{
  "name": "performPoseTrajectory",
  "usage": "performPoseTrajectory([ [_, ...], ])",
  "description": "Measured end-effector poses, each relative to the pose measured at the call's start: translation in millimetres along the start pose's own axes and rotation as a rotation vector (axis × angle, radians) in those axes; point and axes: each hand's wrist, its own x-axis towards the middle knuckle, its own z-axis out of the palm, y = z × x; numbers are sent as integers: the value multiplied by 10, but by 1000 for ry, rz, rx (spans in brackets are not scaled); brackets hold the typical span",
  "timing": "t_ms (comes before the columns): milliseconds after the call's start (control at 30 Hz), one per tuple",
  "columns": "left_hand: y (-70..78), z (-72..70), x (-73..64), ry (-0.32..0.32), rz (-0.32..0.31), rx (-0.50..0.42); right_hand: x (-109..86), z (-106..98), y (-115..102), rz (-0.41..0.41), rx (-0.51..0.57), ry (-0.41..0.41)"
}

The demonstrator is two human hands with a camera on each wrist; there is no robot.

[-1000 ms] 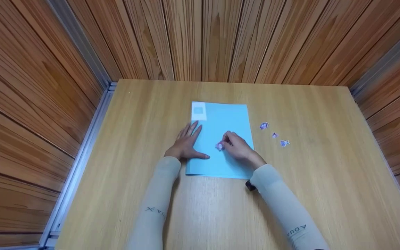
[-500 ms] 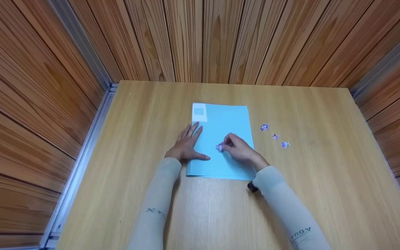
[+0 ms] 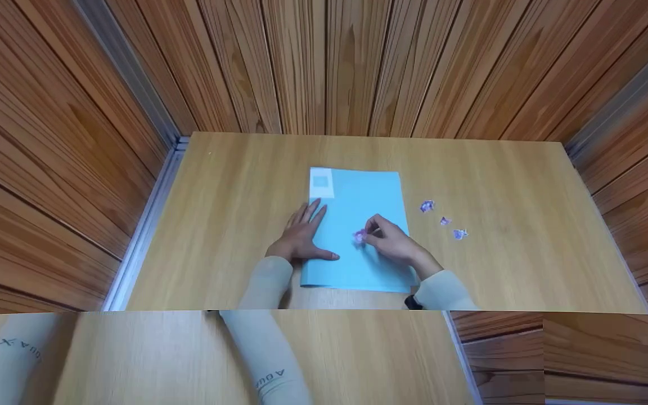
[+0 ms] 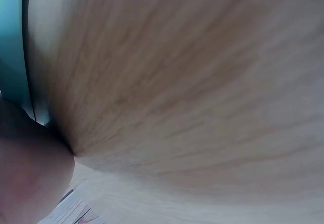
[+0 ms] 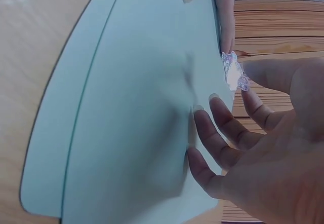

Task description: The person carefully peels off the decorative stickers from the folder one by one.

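A light blue folder [image 3: 358,191] with a white label at its top left corner lies on the table. My left hand [image 3: 300,239] rests on the folder's left edge with fingers and thumb spread. Over the folder's middle, my right hand [image 3: 396,242] pinches a small purple and pink sticker [image 3: 359,237] between thumb and index finger. The right wrist view shows the sticker [image 5: 233,72] held apart from the folder's surface [image 5: 126,112], its printed picture washed out by glare. Only a blurred part of the left hand [image 4: 30,171] appears in the left wrist view.
Three small purple cut-out stickers lie right of the folder: an upper one [image 3: 427,206], a middle one [image 3: 445,221] and a lower one [image 3: 460,234]. Wood-panelled walls [image 3: 352,67] surround the wooden table [image 3: 234,169]. The head view's lower strip is displaced and garbled.
My right hand and its sticker have shifted slightly to the right over the folder. The left hand stays in place, and the loose stickers lie as before.
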Motion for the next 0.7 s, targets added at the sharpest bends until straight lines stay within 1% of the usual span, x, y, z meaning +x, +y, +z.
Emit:
performPoseTrajectory([
  [33, -157, 106, 153, -9, -6, 12, 65, 37, 82, 34, -16, 22],
  [67, -300, 166, 261, -23, 10, 0, 117, 91, 147, 64, -36, 58],
  [100, -388, 213, 325, -23, 36, -8, 150, 135, 190, 87, -46, 107],
  [133, -391, 211, 321, -25, 36, -16, 143, 139, 196, 94, -50, 118],
  [167, -421, 238, 352, -18, 43, -22, 133, 129, 220, 93, -51, 127],
  [333, -368, 238, 313, 12, 29, 26, 51, 28, 267, 80, 2, 117],
  [400, -347, 232, 290, 20, 28, 30, 25, -6, 289, 77, 12, 114],
  [567, -338, 224, 282, 19, 21, 15, -29, -66, 328, 70, 22, 120],
  [700, -357, 229, 291, 16, 34, 21, -78, -111, 340, 74, 6, 129],
])
